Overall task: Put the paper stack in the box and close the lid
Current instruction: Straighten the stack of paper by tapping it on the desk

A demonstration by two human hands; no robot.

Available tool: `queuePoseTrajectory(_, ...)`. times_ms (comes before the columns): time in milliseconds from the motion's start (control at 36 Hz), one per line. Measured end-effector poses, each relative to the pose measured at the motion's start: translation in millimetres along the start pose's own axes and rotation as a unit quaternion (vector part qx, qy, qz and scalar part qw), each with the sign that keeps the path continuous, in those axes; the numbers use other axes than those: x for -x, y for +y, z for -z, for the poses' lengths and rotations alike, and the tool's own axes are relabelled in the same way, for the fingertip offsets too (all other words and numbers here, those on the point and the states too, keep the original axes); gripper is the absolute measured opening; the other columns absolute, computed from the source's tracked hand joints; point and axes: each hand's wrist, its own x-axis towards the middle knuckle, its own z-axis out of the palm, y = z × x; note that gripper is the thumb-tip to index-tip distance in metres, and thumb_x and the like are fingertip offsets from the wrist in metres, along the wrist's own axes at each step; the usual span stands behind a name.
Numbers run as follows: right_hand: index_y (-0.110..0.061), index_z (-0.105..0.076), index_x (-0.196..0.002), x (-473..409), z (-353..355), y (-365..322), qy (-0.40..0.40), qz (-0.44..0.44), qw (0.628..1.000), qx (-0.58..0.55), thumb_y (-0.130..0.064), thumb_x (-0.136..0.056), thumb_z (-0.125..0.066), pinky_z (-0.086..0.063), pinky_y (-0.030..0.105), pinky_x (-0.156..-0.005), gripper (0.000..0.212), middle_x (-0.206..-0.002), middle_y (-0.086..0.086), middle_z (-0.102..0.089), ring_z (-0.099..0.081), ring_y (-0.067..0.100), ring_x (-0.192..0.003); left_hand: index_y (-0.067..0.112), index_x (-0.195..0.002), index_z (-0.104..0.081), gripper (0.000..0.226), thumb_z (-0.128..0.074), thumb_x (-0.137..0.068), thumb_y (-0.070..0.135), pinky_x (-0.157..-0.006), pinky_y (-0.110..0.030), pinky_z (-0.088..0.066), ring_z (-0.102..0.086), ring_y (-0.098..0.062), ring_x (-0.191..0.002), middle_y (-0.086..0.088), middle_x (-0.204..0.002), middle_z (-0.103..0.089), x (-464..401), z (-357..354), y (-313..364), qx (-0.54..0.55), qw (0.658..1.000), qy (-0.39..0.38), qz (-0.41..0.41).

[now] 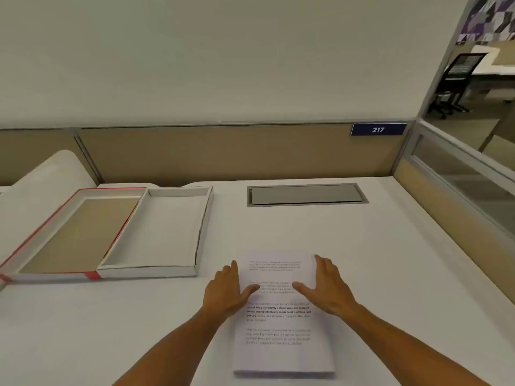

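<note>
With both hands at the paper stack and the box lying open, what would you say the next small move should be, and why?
Probably close both hands onto the long edges of the paper stack and lift it. The left hand and right hand flank it with fingers spread, not yet gripping, and the stack lies flat on the desk. The box sits open to the left, its white tray empty, lid folded back.

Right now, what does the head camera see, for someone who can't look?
Two hands, left and right, rest open on the side edges of a printed paper stack on a white desk. An open empty box with its lid sits left.
</note>
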Motion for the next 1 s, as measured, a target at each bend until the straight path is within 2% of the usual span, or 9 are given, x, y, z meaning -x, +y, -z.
queuePoseTrajectory(83, -0.015, -0.019, -0.153, 7.3, -8.8, 1.9, -0.005, -0.044, 0.998, -0.037, -0.07, -0.08, -0.06, -0.045, 0.042, -0.103, 0.1, -0.154, 0.007, -0.031, -0.034, 0.025, -0.141, 0.014, -0.148, -0.027, 0.1, -0.037, -0.077, 0.083, -0.096, -0.041, -0.049, -0.049, -0.025, -0.128, -0.006, -0.145, -0.044, 3.2, -5.1, 0.6, 0.018, 1.0, -0.016, 0.017)
queuePoseTrajectory(167, -0.013, -0.019, -0.153, 13.4, -17.9, 4.0, -0.028, -0.074, 0.996, -0.041, -0.065, -0.082, -0.063, -0.044, 0.041, -0.104, 0.099, -0.153, 0.008, -0.033, -0.035, 0.026, -0.141, 0.015, -0.137, -0.039, 0.088, -0.04, -0.078, 0.081, -0.092, -0.038, -0.05, -0.05, -0.022, -0.12, -0.003, -0.136, -0.047, 4.9, -11.5, 0.6, 0.03, 0.999, -0.025, 0.025)
queuePoseTrajectory(333, -0.009, -0.026, -0.149, 17.9, -31.4, 6.1, -0.046, -0.12, 0.99, -0.06, -0.055, -0.084, -0.067, -0.045, 0.04, -0.103, 0.089, -0.147, 0.011, -0.041, -0.043, 0.028, -0.135, 0.013, -0.129, -0.045, 0.077, -0.046, -0.083, 0.074, -0.09, -0.036, -0.052, -0.05, -0.023, -0.116, -0.005, -0.13, -0.045, 8.9, -21.6, 9.1, 0.095, 0.994, -0.024, 0.053)
queuePoseTrajectory(472, -0.005, -0.042, -0.134, 14.3, -33.7, 4.5, -0.06, -0.159, 0.98, -0.099, -0.047, -0.081, -0.074, -0.054, 0.042, -0.094, 0.074, -0.131, 0.012, -0.054, -0.059, 0.029, -0.116, 0.006, -0.124, -0.049, 0.068, -0.052, -0.087, 0.063, -0.092, -0.04, -0.048, -0.046, -0.029, -0.116, -0.011, -0.129, -0.045, 12.4, -27.8, 26.9, 0.163, 0.98, -0.004, 0.11)
queuePoseTrajectory(583, -0.005, -0.045, -0.13, 14.0, -34.9, 3.3, -0.081, -0.171, 0.978, -0.087, -0.041, -0.082, -0.075, -0.054, 0.039, -0.093, 0.067, -0.13, 0.014, -0.051, -0.058, 0.029, -0.115, 0.004, -0.133, -0.043, 0.077, -0.057, -0.085, 0.062, -0.097, -0.045, -0.043, -0.043, -0.034, -0.124, -0.015, -0.134, -0.043, 10.1, -26.0, 45.4, 0.224, 0.952, -0.017, 0.207)
queuePoseTrajectory(722, -0.004, -0.046, -0.131, 11.0, -33.7, -1.4, -0.088, -0.183, 0.976, -0.074, -0.039, -0.081, -0.077, -0.055, 0.037, -0.093, 0.068, -0.131, 0.016, -0.048, -0.058, 0.029, -0.115, 0.005, -0.136, -0.04, 0.08, -0.065, -0.08, 0.055, -0.105, -0.047, -0.039, -0.041, -0.035, -0.129, -0.016, -0.139, -0.041, -3.9, -16.5, 59.1, 0.314, 0.892, -0.06, 0.32)
queuePoseTrajectory(806, -0.004, -0.044, -0.134, 9.6, -32.7, -3.4, -0.093, -0.186, 0.976, -0.062, -0.039, -0.082, -0.078, -0.054, 0.037, -0.094, 0.072, -0.133, 0.016, -0.046, -0.057, 0.03, -0.118, 0.005, -0.132, -0.045, 0.067, -0.063, -0.08, 0.043, -0.102, -0.043, -0.042, -0.043, -0.034, -0.124, -0.016, -0.134, -0.044, -11.9, -8.1, 57.1, 0.341, 0.872, -0.085, 0.341)
queuePoseTrajectory(889, -0.003, -0.043, -0.135, 8.1, -32.5, -3.8, -0.095, -0.183, 0.977, -0.048, -0.039, -0.083, -0.076, -0.053, 0.039, -0.097, 0.072, -0.135, 0.017, -0.045, -0.055, 0.032, -0.12, 0.005, -0.123, -0.052, 0.052, -0.058, -0.08, 0.032, -0.101, -0.046, -0.045, -0.044, -0.033, -0.116, -0.017, -0.128, -0.047, -16.3, -2.8, 53.9, 0.365, 0.856, -0.103, 0.35)
queuePoseTrajectory(1000, -0.002, -0.041, -0.137, 7.2, -32.7, -3.4, -0.099, -0.181, 0.978, -0.039, -0.04, -0.085, -0.075, -0.051, 0.039, -0.099, 0.073, -0.137, 0.018, -0.044, -0.054, 0.032, -0.123, 0.004, -0.127, -0.05, 0.056, -0.06, -0.078, 0.028, -0.1, -0.045, -0.047, -0.043, -0.032, -0.115, -0.017, -0.127, -0.046, -18.8, 0.8, 56.1, 0.381, 0.842, -0.107, 0.367)
